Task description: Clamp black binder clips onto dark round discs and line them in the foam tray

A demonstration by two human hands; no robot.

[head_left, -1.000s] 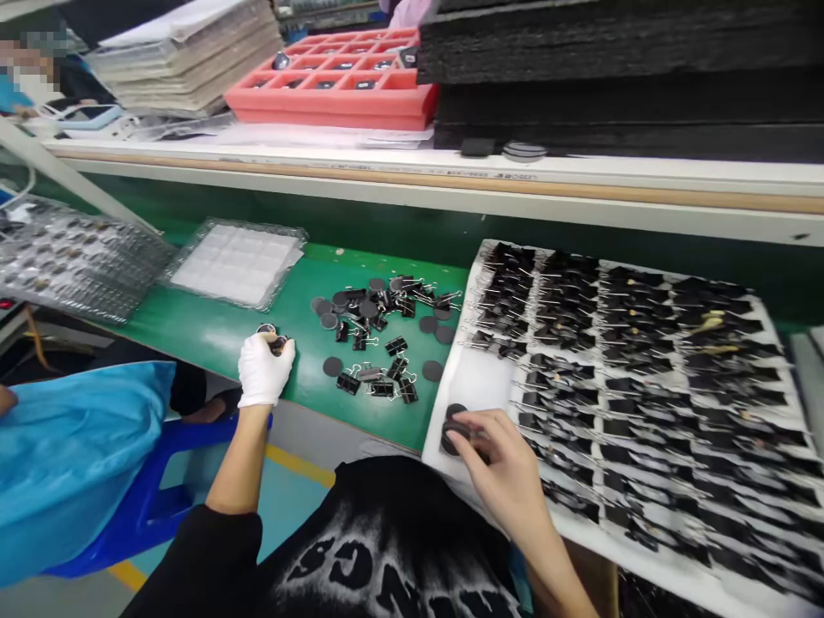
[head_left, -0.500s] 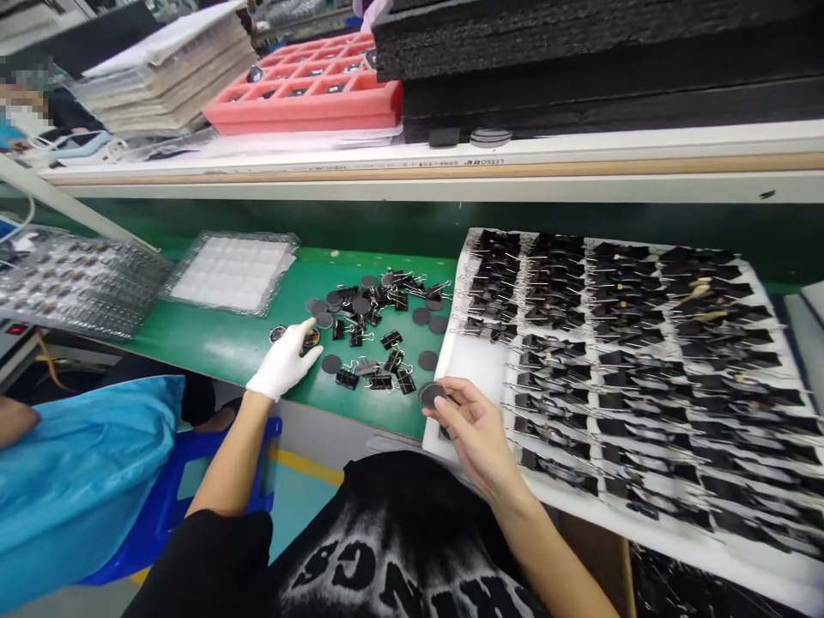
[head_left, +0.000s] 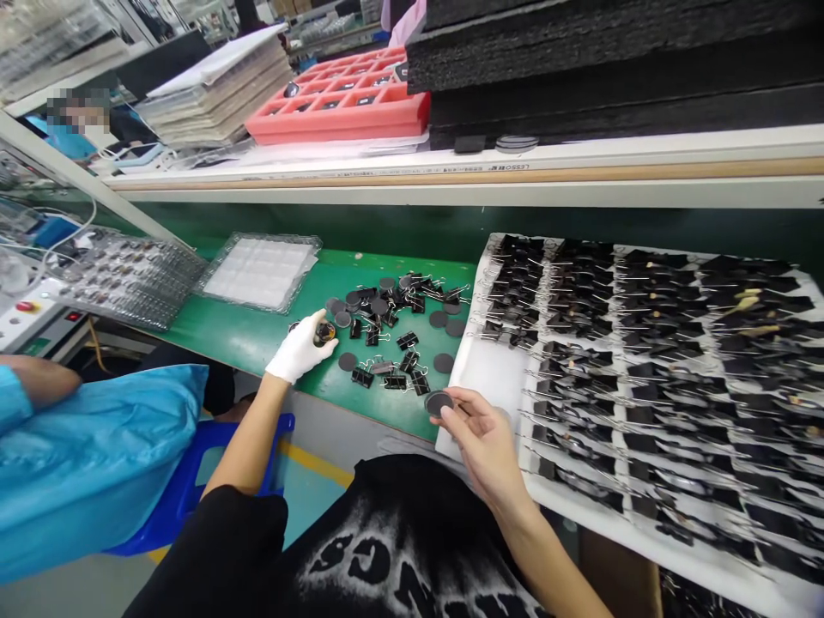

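My left hand (head_left: 299,346), in a white glove, is at the near edge of the green bench, thumb and forefinger around a small round part (head_left: 325,333) with a dark, gold-tinted face. The glove mostly hides another dark part beside it. My bare right hand (head_left: 480,429) pinches a flat black disc (head_left: 439,403) by its edge, over the bench's front edge; a second disc may lie against it. Between the hands lie several loose black binder clips (head_left: 395,383) and black discs (head_left: 443,362). Right of my right hand, a white foam board (head_left: 482,378) carries rows of binder clips (head_left: 566,369).
A clear plastic tray (head_left: 261,270) and stacked blister trays (head_left: 138,275) stand on the left. Above runs a shelf (head_left: 360,190) with a red foam tray (head_left: 341,124) and black foam blocks (head_left: 611,94). A person in blue (head_left: 96,463) sits close at my left.
The camera view has swung left, so the bench items appear farther right. My right hand has tilted the black disc slightly. My left hand stays around the round part.
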